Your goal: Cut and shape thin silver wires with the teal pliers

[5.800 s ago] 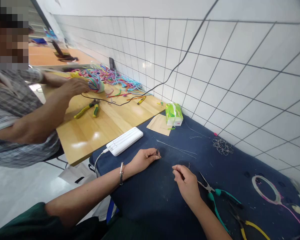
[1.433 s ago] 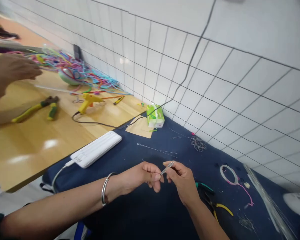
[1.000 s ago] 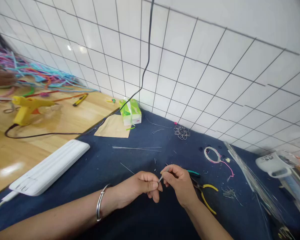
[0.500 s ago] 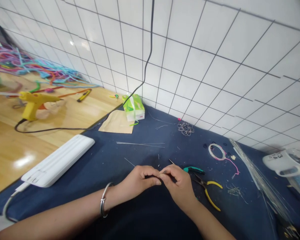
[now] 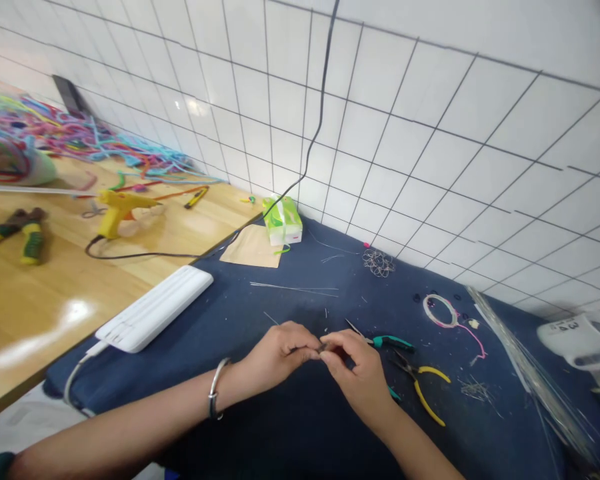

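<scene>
My left hand (image 5: 286,353) and my right hand (image 5: 359,365) meet fingertip to fingertip over the dark blue mat. Both are closed in a pinch around a small dark piece (image 5: 323,347), mostly covered by the fingers and too small to name. A thin wire (image 5: 271,318) shows just beyond my left hand; whether it is held or lies on the mat I cannot tell. Beside my right hand rest teal-handled pliers (image 5: 393,343), partly hidden, and yellow-handled pliers (image 5: 420,380). Farther off lie straight wires (image 5: 294,289) and a looped wire piece (image 5: 379,263).
At left are a white power bank (image 5: 155,310), a yellow glue gun (image 5: 120,210) with its cord, and a pile of pipe cleaners (image 5: 85,137). A tissue pack (image 5: 283,220) stands by the tiled wall. A wire bundle (image 5: 535,373) and white mug (image 5: 570,340) are at right.
The view has shifted left, so the table things appear farther right and another pair of pliers shows at far left. My hands stay pinched together, with the fingers slightly shifted.
</scene>
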{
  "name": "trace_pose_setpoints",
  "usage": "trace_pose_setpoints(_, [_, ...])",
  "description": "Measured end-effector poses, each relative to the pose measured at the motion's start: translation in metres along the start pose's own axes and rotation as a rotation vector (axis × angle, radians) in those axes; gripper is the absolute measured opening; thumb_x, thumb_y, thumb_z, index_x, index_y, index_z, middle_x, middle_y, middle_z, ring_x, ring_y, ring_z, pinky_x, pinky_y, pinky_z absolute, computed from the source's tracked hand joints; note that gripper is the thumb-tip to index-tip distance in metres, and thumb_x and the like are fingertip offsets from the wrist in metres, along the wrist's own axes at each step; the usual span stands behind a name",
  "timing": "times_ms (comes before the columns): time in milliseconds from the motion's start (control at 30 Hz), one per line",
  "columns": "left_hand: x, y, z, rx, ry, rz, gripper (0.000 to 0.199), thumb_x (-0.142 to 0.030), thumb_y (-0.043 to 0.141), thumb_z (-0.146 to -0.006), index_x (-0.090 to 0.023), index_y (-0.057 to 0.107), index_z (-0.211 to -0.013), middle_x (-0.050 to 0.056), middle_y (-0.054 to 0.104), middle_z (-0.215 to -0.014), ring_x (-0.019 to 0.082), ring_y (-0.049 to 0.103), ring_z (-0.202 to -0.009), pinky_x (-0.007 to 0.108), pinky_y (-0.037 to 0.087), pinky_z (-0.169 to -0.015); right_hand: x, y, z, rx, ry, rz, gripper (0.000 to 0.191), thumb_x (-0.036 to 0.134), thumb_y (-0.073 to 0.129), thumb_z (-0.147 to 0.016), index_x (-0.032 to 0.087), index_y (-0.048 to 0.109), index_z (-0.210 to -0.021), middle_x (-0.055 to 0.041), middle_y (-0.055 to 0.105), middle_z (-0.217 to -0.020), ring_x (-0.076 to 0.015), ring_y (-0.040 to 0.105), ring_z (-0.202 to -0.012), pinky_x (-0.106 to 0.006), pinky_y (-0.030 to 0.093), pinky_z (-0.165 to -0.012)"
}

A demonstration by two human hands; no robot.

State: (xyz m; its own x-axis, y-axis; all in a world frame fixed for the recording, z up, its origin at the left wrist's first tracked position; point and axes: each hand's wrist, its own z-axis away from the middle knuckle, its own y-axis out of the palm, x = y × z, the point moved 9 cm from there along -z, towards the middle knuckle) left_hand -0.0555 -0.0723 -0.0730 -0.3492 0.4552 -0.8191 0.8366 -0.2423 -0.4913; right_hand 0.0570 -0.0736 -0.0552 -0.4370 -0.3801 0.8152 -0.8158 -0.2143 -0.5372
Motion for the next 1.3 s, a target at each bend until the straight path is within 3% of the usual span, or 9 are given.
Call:
trace_pose_setpoints(133, [-0.001, -0.045, 0.021, -0.157, 0.104, -0.107, 0.011, -0.019, 0.058, -0.08, -0.021, 0.066, -0.088, 0.003, 0.068, -0.088, 0.016, 0.06, -0.087, 0.033, 0.042, -0.086, -0.001, -0.003, 0.0, 0.007, -0.011, -0.013, 0.016, 0.016, 0.054, -0.079, 0.02, 0.062, -0.092, -0.0006, 0.059, -0.081, -0.0112, 0.054, -0.069, -0.022, 0.043, -0.065])
trace_pose_setpoints(233, [0.027, -0.071, 0.044, -0.256, 0.008, -0.18, 0.014, -0.021, 0.056, -0.082, -0.02, 0.065, -0.092, 0.005, 0.067, -0.095, 0.018, 0.058, -0.095, 0.034, 0.044, -0.086, -0.002, 0.0, 0.0, 0.029, -0.023, -0.002, 0.014, 0.017, 0.052, -0.08, 0.02, 0.063, -0.086, -0.001, 0.06, -0.081, -0.0116, 0.055, -0.07, -0.023, 0.043, -0.066])
trace_pose_setpoints(400, [0.069, -0.071, 0.06, -0.153, -0.129, -0.256, 0.015, -0.027, 0.052, -0.084, -0.02, 0.066, -0.086, 0.004, 0.067, -0.095, 0.018, 0.06, -0.093, 0.033, 0.046, -0.083, -0.003, 0.007, 0.0, 0.076, -0.036, 0.016, 0.015, 0.017, 0.05, -0.081, 0.021, 0.064, -0.083, -0.001, 0.061, -0.079, -0.0121, 0.055, -0.07, -0.023, 0.043, -0.065])
trace_pose_setpoints(767, [0.074, -0.079, 0.066, -0.187, -0.301, 0.021, 0.015, -0.029, 0.054, -0.082, -0.017, 0.063, -0.081, 0.005, 0.066, -0.091, 0.018, 0.057, -0.098, 0.032, 0.045, -0.086, -0.01, 0.01, 0.0, 0.113, -0.026, 0.033, 0.017, 0.019, 0.048, -0.082, 0.023, 0.065, -0.082, -0.0009, 0.061, -0.077, -0.0143, 0.056, -0.074, -0.025, 0.043, -0.069])
trace_pose_setpoints(867, [0.078, -0.074, 0.064, -0.168, -0.353, 0.064, 0.017, -0.03, 0.056, -0.08, -0.015, 0.063, -0.076, 0.004, 0.066, -0.085, 0.017, 0.06, -0.089, 0.031, 0.046, -0.082, -0.013, 0.012, -0.001, 0.117, -0.018, 0.031, 0.016, 0.019, 0.049, -0.082, 0.023, 0.065, -0.081, -0.0004, 0.061, -0.075, -0.014, 0.056, -0.072, -0.025, 0.043, -0.067])
trace_pose_setpoints(967, [0.067, -0.061, 0.051, -0.141, -0.387, 0.21, 0.016, -0.029, 0.055, -0.081, -0.015, 0.062, -0.076, 0.004, 0.066, -0.084, 0.015, 0.06, -0.082, 0.028, 0.045, -0.077, -0.014, 0.011, -0.002, 0.11, 0.004, 0.019, 0.015, 0.019, 0.051, -0.081, 0.022, 0.066, -0.081, 0.0002, 0.062, -0.075, -0.013, 0.056, -0.07, -0.024, 0.043, -0.067])
trace_pose_setpoints(1067, [0.04, -0.035, 0.029, -0.06, -0.363, 0.41, 0.018, -0.029, 0.058, -0.08, -0.013, 0.062, -0.072, 0.005, 0.065, -0.082, 0.016, 0.059, -0.085, 0.027, 0.043, -0.077, -0.014, 0.003, -0.003, 0.078, 0.035, -0.027, 0.015, 0.021, 0.052, -0.081, 0.022, 0.066, -0.084, -0.0004, 0.063, -0.079, -0.013, 0.057, -0.073, -0.024, 0.044, -0.067])
trace_pose_setpoints(1133, [0.026, -0.014, 0.016, 0.003, -0.379, 0.603, 0.014, -0.026, 0.059, -0.079, -0.013, 0.059, -0.073, 0.004, 0.066, -0.074, 0.015, 0.06, -0.077, 0.029, 0.043, -0.076, -0.016, -0.004, -0.003, 0.051, 0.071, -0.073, 0.015, 0.025, 0.053, -0.081, 0.022, 0.066, -0.088, -0.0013, 0.062, -0.082, -0.0134, 0.057, -0.074, -0.024, 0.045, -0.066])
trace_pose_setpoints(1300, [0.011, 0.035, -0.004, 0.172, -0.447, 0.901, 0.012, -0.023, 0.062, -0.076, -0.012, 0.058, -0.078, 0.003, 0.065, -0.069, 0.014, 0.061, -0.065, 0.031, 0.045, -0.071, -0.037, -0.015, -0.002, 0.017, 0.215, -0.249, 0.023, 0.033, 0.057, -0.079, 0.022, 0.064, -0.097, -0.0019, 0.062, -0.083, -0.0117, 0.055, -0.066, -0.023, 0.045, -0.059])
